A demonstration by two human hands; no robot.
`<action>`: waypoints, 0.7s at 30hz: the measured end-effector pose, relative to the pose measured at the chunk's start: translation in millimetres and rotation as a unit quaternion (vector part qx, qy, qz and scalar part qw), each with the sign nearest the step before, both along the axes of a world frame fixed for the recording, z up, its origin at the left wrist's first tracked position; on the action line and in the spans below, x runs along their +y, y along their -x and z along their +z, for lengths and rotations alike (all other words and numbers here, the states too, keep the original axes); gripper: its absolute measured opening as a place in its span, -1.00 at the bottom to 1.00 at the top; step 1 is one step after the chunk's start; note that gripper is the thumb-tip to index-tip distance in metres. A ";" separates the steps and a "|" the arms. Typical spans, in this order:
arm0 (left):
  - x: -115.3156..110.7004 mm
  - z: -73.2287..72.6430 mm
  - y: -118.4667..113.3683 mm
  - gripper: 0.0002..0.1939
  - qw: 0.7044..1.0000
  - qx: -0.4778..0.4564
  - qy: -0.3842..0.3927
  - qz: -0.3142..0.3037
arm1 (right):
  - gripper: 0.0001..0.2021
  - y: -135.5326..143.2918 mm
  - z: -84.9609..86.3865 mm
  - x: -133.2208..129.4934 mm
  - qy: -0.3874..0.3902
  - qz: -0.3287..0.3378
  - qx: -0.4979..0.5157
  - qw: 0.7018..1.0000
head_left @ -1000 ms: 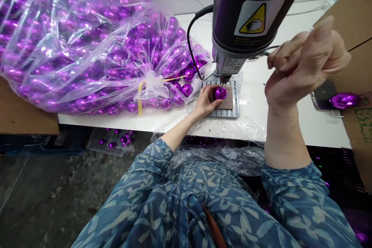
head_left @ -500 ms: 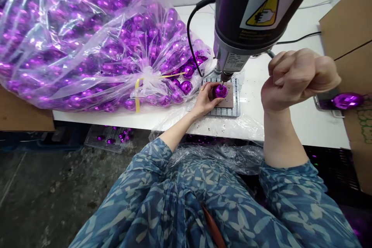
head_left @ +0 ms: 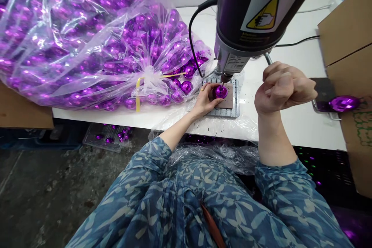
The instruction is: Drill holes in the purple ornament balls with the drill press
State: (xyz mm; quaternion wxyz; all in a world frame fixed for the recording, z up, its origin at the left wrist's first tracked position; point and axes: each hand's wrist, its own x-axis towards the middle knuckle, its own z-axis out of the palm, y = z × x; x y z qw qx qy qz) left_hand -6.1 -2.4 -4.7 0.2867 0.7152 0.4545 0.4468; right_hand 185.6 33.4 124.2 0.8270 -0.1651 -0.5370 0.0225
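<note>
Between the thumb and fingers of my left hand is a shiny purple faceted ball, resting on a brown pad over a slotted metal base plate. Directly above it is a bench drill with a hand-warning label; its bit meets the top of the ball, though I cannot tell how deep it is. My right hand is closed around the end of the drill's feed lever, whose grip end is hidden by my fingers.
A big clear bag of purple balls, tied with yellow strip, fills the left of the white table. Cardboard boxes stand at right, beside another purple ball and a dark phone-like slab. A clear tray lies below.
My right hand has shifted a little left and turned with the lever, more of which now shows. My left hand and the ball have stayed in place.
</note>
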 end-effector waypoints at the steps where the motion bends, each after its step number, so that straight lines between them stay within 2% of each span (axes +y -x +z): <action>1: -0.4 1.5 -0.5 -0.37 1.000 0.000 0.002 0.004 | -0.33 1.7 1.0 -1.6 0.003 -0.003 -0.003 1.000; 3: -1.0 3.9 -1.4 -0.37 1.000 -0.001 0.003 0.007 | -0.25 6.2 8.0 -6.5 0.013 -0.004 -0.006 1.000; 5: -1.2 5.1 -2.1 -0.38 1.000 0.002 0.002 0.009 | -0.19 11.8 24.1 -12.4 0.028 0.002 -0.003 1.000; 9: -1.1 5.2 -3.6 -0.40 1.000 -0.003 0.011 0.021 | -0.20 21.5 79.8 -18.9 0.083 0.028 -0.006 0.996; 11: -0.8 4.4 -4.8 -0.41 0.999 -0.011 0.016 0.027 | -0.19 23.3 107.3 -16.3 0.140 0.045 -0.027 0.989; 13: -0.4 3.2 -6.1 -0.41 0.999 -0.023 0.017 0.028 | -0.17 22.6 127.1 -9.8 0.174 0.051 -0.041 0.983; 16: -0.7 1.7 -7.8 -0.41 0.998 -0.048 0.023 0.031 | -0.19 19.3 142.2 2.4 0.232 0.055 -0.068 0.969; 21: -7.0 -0.3 -6.9 -0.38 0.997 -0.069 0.020 0.036 | -0.25 18.0 151.1 13.5 0.299 0.077 -0.069 0.949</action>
